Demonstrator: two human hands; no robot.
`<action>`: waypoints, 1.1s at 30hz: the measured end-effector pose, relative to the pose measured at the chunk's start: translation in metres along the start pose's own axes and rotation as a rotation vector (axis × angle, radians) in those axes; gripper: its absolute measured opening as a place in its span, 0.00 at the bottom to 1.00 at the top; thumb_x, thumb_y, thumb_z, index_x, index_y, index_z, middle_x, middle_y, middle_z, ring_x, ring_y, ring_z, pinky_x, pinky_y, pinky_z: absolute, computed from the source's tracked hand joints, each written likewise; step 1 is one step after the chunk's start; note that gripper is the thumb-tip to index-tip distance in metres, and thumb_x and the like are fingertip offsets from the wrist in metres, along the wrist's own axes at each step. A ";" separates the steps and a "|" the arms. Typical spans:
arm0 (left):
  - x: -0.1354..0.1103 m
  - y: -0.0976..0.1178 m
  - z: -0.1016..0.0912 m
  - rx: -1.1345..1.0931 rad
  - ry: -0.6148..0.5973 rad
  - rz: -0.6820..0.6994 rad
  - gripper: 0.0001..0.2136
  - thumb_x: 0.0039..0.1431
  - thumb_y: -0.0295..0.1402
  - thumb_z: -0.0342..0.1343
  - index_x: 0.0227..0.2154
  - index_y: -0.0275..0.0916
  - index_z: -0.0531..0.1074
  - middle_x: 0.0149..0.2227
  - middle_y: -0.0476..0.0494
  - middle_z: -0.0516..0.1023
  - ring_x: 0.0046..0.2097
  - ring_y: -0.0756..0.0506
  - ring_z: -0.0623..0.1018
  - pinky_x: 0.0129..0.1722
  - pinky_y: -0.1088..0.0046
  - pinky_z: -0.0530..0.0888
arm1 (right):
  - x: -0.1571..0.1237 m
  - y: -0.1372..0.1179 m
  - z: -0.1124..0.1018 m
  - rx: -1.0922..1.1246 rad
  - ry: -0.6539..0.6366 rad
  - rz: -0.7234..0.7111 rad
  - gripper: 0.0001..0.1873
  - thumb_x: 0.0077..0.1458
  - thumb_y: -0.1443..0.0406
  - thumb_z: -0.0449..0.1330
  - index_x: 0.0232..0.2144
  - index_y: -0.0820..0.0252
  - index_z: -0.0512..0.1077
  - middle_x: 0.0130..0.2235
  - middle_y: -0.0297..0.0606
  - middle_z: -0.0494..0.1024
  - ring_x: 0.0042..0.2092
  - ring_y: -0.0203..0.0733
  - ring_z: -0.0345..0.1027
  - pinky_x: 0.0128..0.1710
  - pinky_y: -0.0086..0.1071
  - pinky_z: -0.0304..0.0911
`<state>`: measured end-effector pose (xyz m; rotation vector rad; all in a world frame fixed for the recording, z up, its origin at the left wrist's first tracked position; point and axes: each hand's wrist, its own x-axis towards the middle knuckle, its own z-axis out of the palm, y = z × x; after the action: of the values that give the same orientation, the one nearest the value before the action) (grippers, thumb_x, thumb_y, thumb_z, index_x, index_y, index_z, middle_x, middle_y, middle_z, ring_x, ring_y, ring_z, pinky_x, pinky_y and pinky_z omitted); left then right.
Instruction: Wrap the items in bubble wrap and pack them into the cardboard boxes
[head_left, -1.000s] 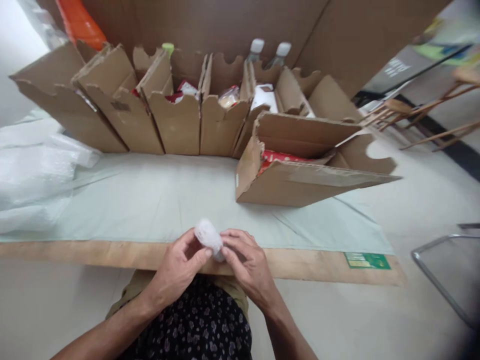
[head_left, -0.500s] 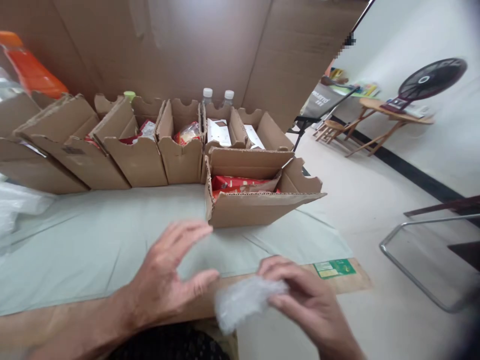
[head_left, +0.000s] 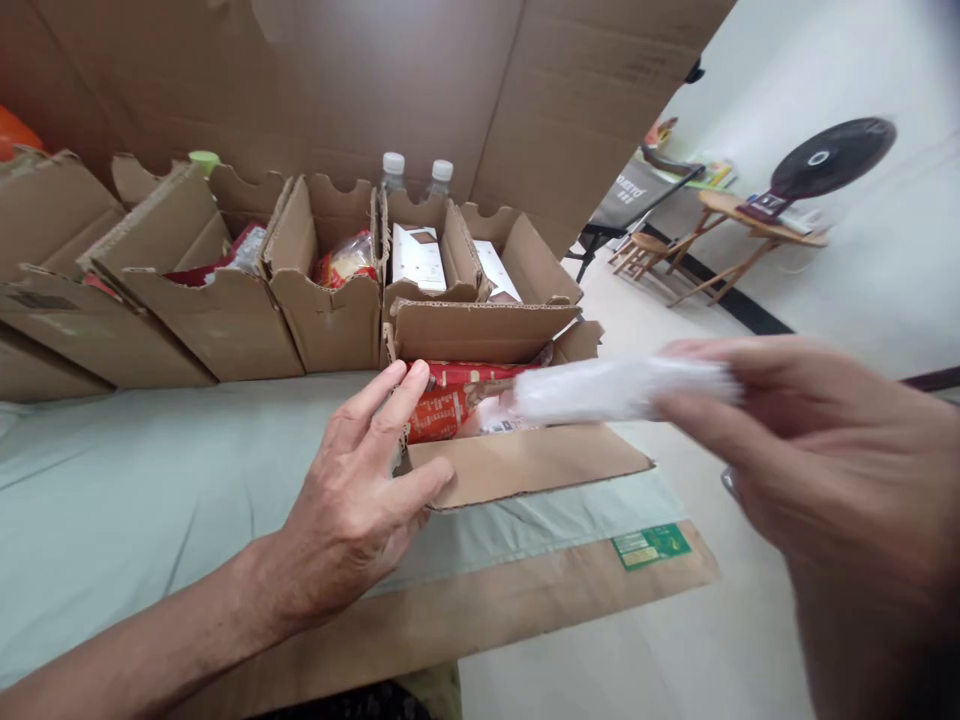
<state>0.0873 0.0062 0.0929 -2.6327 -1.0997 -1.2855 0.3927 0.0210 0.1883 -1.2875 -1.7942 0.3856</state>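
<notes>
My left hand [head_left: 367, 480] grips the left end of an open cardboard box [head_left: 517, 470], fingertips over its edge and thumb on the front panel. Red snack packets [head_left: 439, 412] lie inside, with a paler printed piece beside them. Over the box's right part, my right hand [head_left: 787, 450] holds a folded, whitish plastic bag [head_left: 622, 388] between thumb and fingers. Motion blurs that hand and the bag, and the bag hides part of the box's contents.
Behind stands a row of cardboard boxes [head_left: 326, 325] with packets and white cartons [head_left: 418, 258] in them. Two white-capped bottles [head_left: 393, 172] rise behind the row. A pale green cloth [head_left: 187, 480] covers the table. Right are a fan [head_left: 817, 160] and a folding table [head_left: 757, 222].
My right hand has lifted the plastic bag up and right, over the box. The left hand has moved from open air onto the box's left end. The box's front now leans outward.
</notes>
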 end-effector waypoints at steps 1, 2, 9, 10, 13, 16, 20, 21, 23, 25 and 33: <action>0.000 -0.001 0.001 0.000 -0.003 -0.002 0.13 0.61 0.19 0.59 0.44 0.43 0.76 0.78 0.42 0.46 0.74 0.29 0.58 0.65 0.41 0.68 | 0.009 -0.007 0.016 0.012 -0.045 0.003 0.08 0.60 0.57 0.69 0.42 0.47 0.79 0.42 0.36 0.81 0.40 0.46 0.76 0.37 0.38 0.71; 0.001 -0.001 0.001 0.002 -0.004 -0.004 0.13 0.61 0.19 0.59 0.44 0.43 0.76 0.78 0.43 0.45 0.74 0.29 0.58 0.65 0.41 0.68 | 0.018 -0.013 0.031 0.027 -0.100 0.006 0.08 0.59 0.56 0.69 0.40 0.50 0.79 0.40 0.36 0.82 0.37 0.44 0.75 0.34 0.36 0.70; 0.000 -0.003 0.004 0.006 0.016 0.007 0.12 0.60 0.18 0.59 0.42 0.41 0.76 0.79 0.47 0.40 0.74 0.29 0.56 0.67 0.43 0.67 | 0.063 -0.019 0.105 -0.263 -0.628 -0.091 0.05 0.57 0.69 0.65 0.34 0.57 0.80 0.30 0.29 0.81 0.32 0.36 0.71 0.31 0.30 0.58; 0.000 -0.003 0.004 0.003 0.017 0.004 0.12 0.61 0.18 0.58 0.42 0.41 0.76 0.79 0.47 0.40 0.74 0.29 0.56 0.67 0.43 0.66 | 0.065 -0.017 0.110 -0.372 -0.684 -0.115 0.05 0.56 0.69 0.65 0.33 0.56 0.81 0.30 0.30 0.81 0.32 0.38 0.71 0.31 0.30 0.56; -0.001 -0.004 0.005 -0.011 0.028 -0.001 0.11 0.61 0.19 0.58 0.41 0.41 0.77 0.79 0.47 0.40 0.74 0.29 0.56 0.67 0.44 0.66 | 0.066 -0.014 0.122 -0.652 -0.774 -0.211 0.04 0.56 0.67 0.67 0.29 0.56 0.82 0.26 0.33 0.80 0.30 0.40 0.70 0.30 0.32 0.50; -0.001 -0.005 0.007 -0.023 0.048 -0.007 0.10 0.62 0.19 0.58 0.40 0.41 0.77 0.78 0.45 0.43 0.74 0.29 0.57 0.67 0.44 0.66 | 0.065 -0.018 0.132 -0.795 -0.805 -0.278 0.08 0.57 0.67 0.67 0.25 0.58 0.81 0.25 0.37 0.80 0.29 0.42 0.71 0.30 0.34 0.49; 0.002 -0.005 0.010 -0.023 0.065 -0.006 0.11 0.61 0.19 0.58 0.41 0.41 0.77 0.77 0.41 0.51 0.73 0.29 0.59 0.66 0.43 0.66 | 0.069 -0.030 0.135 -0.858 -0.846 -0.320 0.07 0.59 0.67 0.66 0.29 0.62 0.82 0.29 0.43 0.83 0.33 0.47 0.76 0.32 0.35 0.54; 0.001 -0.005 0.009 -0.024 0.075 -0.006 0.12 0.61 0.19 0.59 0.42 0.42 0.77 0.76 0.41 0.51 0.73 0.30 0.59 0.66 0.43 0.66 | 0.069 -0.032 0.130 -0.827 -0.855 -0.327 0.05 0.59 0.67 0.66 0.32 0.61 0.82 0.31 0.43 0.84 0.35 0.48 0.78 0.34 0.36 0.57; -0.003 -0.004 0.004 -0.021 0.109 -0.027 0.18 0.61 0.19 0.59 0.50 0.44 0.75 0.77 0.40 0.47 0.74 0.29 0.57 0.67 0.43 0.65 | 0.061 -0.032 0.110 -0.699 -0.756 -0.336 0.06 0.60 0.66 0.65 0.39 0.58 0.83 0.37 0.41 0.86 0.40 0.49 0.79 0.40 0.38 0.63; -0.013 -0.004 -0.003 -0.027 0.158 -0.089 0.28 0.61 0.22 0.61 0.62 0.47 0.67 0.78 0.38 0.40 0.75 0.29 0.54 0.69 0.42 0.63 | 0.043 -0.023 0.078 -0.535 -0.445 -0.314 0.09 0.62 0.64 0.65 0.44 0.55 0.82 0.43 0.39 0.86 0.46 0.50 0.80 0.48 0.42 0.66; -0.041 -0.016 0.020 -0.442 -0.031 -0.601 0.45 0.62 0.40 0.63 0.75 0.51 0.41 0.77 0.31 0.46 0.75 0.28 0.54 0.68 0.37 0.61 | -0.044 0.078 0.035 0.035 0.140 0.241 0.31 0.54 0.49 0.70 0.56 0.54 0.73 0.57 0.47 0.79 0.56 0.55 0.75 0.51 0.50 0.71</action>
<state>0.0743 -0.0004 0.0467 -2.7088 -1.9128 -1.7625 0.4160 0.0226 0.0952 -1.4741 -1.5144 0.4453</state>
